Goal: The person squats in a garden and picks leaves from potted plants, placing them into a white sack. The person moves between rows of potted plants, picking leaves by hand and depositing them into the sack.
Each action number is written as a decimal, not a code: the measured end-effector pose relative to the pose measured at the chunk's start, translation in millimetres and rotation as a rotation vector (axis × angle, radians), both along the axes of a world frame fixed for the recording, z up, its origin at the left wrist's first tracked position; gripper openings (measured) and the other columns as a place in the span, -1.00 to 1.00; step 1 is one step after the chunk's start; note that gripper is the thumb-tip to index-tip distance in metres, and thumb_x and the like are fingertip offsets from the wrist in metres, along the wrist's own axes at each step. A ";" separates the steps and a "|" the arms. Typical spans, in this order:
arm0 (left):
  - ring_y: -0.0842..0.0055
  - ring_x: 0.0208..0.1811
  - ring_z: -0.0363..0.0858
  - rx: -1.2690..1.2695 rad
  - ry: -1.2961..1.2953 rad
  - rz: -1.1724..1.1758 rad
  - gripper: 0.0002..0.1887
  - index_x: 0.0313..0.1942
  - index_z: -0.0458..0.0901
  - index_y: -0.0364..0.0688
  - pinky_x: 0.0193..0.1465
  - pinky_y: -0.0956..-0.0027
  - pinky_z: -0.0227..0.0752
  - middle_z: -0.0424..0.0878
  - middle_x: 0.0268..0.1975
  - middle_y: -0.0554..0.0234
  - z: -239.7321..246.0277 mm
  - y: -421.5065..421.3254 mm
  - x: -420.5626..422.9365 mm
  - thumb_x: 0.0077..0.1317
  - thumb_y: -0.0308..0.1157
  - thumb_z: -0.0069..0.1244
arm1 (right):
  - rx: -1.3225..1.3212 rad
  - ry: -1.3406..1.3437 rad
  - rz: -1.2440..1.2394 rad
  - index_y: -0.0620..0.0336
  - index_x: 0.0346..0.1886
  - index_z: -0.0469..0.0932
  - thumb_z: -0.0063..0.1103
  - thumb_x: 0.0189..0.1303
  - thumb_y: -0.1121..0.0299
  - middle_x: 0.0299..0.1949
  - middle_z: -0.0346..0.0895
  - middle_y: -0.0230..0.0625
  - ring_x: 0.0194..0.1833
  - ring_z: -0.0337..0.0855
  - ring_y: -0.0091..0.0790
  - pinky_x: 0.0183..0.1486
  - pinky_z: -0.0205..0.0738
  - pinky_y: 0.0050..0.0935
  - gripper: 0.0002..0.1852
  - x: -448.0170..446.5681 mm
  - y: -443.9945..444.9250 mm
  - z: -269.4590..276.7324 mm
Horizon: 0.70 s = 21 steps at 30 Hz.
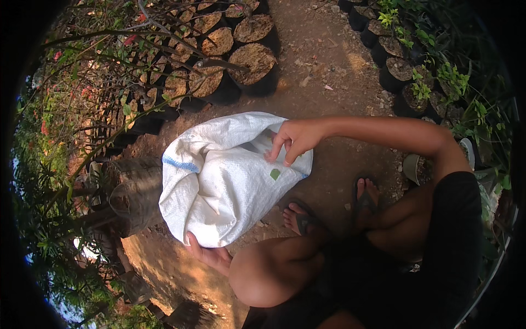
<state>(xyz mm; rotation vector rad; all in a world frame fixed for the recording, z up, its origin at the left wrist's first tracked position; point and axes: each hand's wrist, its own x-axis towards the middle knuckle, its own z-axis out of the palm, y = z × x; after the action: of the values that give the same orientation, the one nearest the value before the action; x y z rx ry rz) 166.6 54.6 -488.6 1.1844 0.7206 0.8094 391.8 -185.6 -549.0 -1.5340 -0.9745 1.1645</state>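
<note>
A white woven plastic sack [230,177] with blue stripes lies before me, its mouth partly folded back. Beneath its lower edge, my left hand [209,255] grips the fabric, with some fingers hidden behind it. My right hand [298,137] is over the sack's opening, its thumb and fingers apart and slightly blurred. Nothing shows between those fingers. Just below the right fingertips, a small green leaf [275,174] rests on the sack's outer face. Bits of green and pink show in the shaded opening behind the right hand; the rest of the inside is hidden.
Black grow bags [257,80] filled with brown growing medium stand in rows beyond the sack. Leafy potted plants [421,88] line the right side of the dirt path [316,61]. Bare branches [164,37] reach in from the left. My sandalled feet [302,218] are close to the sack.
</note>
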 end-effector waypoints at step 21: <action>0.19 0.20 0.32 -0.169 -0.168 -0.007 -0.41 0.22 0.15 -0.36 0.21 0.12 0.26 0.26 0.22 -0.09 4.0 14.2 -7.0 0.33 -0.12 -0.18 | -0.470 0.171 -0.386 0.31 -0.40 0.49 0.25 -0.05 0.16 -0.58 0.46 -0.32 -0.62 0.45 -0.48 -0.59 0.41 -0.49 -0.64 19.5 -29.4 -113.0</action>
<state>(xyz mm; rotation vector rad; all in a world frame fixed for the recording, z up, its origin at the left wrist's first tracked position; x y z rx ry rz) 159.6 68.8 -484.6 0.9544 0.6330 0.8157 411.4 -215.0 -662.0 -1.8493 -0.2745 1.2666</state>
